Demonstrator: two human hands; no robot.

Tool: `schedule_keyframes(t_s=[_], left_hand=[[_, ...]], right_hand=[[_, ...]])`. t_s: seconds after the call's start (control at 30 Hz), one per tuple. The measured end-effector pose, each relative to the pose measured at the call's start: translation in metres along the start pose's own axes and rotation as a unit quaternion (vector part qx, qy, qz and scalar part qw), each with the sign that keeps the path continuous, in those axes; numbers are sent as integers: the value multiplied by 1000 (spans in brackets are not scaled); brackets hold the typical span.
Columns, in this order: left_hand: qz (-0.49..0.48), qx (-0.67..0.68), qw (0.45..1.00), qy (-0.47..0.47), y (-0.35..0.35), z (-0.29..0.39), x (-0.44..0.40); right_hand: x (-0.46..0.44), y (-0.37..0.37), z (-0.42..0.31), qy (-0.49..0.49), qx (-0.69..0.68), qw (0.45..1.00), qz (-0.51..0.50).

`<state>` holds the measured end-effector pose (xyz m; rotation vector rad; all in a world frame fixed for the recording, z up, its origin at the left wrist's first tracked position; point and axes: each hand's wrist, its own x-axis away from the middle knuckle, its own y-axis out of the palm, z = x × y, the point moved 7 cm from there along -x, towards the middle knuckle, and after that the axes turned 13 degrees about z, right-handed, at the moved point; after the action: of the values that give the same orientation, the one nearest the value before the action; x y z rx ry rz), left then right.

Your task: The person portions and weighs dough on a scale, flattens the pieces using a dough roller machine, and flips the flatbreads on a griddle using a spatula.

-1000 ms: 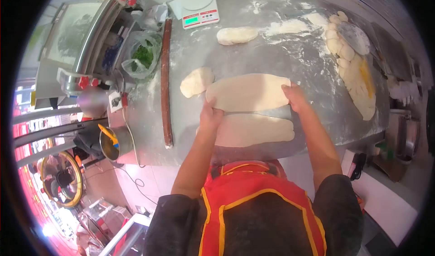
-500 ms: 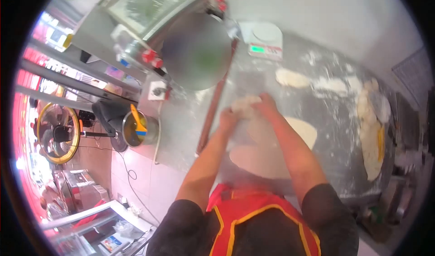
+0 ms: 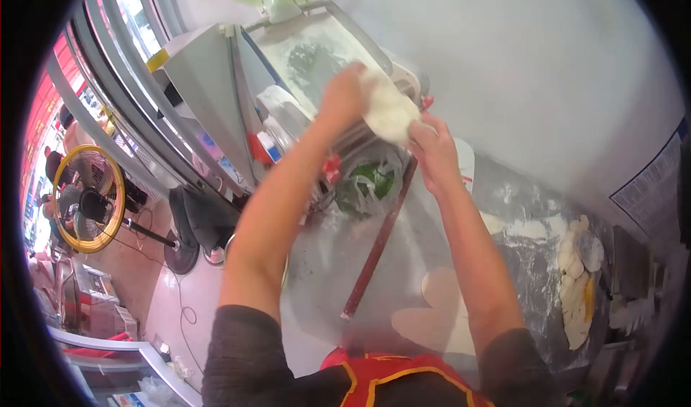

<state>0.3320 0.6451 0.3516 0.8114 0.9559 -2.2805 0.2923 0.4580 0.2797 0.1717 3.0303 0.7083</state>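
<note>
A flattened piece of pale dough (image 3: 391, 112) stretches between my two hands, held in the air above a flour-dusted machine. My left hand (image 3: 344, 97), slightly blurred, is closed on its left edge. The lower right edge is pinched in the fingers of my right hand (image 3: 434, 148). Behind the dough is the machine's floury tray (image 3: 313, 54). Below my hands, a clear plastic bag with green contents (image 3: 371, 180) sits by the machine. Rolled-out dough sheets (image 3: 432, 324) lie on the counter, partly hidden by my right forearm.
A long reddish-brown stick (image 3: 378, 252) lies slanting across the metal counter (image 3: 317, 277). A white scale (image 3: 466, 161) is partly hidden behind my right arm. More dough (image 3: 574, 285) lies along the right side. A yellow-rimmed fan (image 3: 90, 198) stands at the left.
Both hands have risen from the counter, up and to the left, with the dough, which now hangs spread out over the machine. The camera view has shifted toward the machine.
</note>
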Motion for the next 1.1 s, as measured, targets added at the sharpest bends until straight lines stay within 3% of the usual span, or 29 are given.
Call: schedule_keyframes(t_s=[0.1,0.17,0.27,0.37,0.47,0.57,0.7,0.8,1.0,1.1], left_hand=[[-6,-125,992,10,-29,-31,-73],[-41,-199,979,28,-25,-62,-87],[-195,-271,930,153,6,-100,-64],[-200,-248,934,159,6,-81,-41],[-259,-181,935,158,6,-58,-17],[-262,-176,937,149,6,-61,-17],[-239,-161,949,125,2,-55,-15],[-120,-213,952,184,-1,-58,-18],[-210,-213,946,122,5,-64,-18],[-211,-206,947,127,3,-61,-18]], right_hand=[[-4,33,-5,-58,36,997,-33],[8,22,10,-39,77,995,-56],[8,-30,50,-6,163,985,-51],[4,-63,60,14,210,978,11],[-9,-52,76,28,218,975,-34],[-21,-16,90,59,168,982,-59],[-48,14,113,174,48,984,-7],[-66,26,137,254,-85,963,15],[-67,51,151,334,-201,921,1],[-67,54,154,345,-230,910,11]])
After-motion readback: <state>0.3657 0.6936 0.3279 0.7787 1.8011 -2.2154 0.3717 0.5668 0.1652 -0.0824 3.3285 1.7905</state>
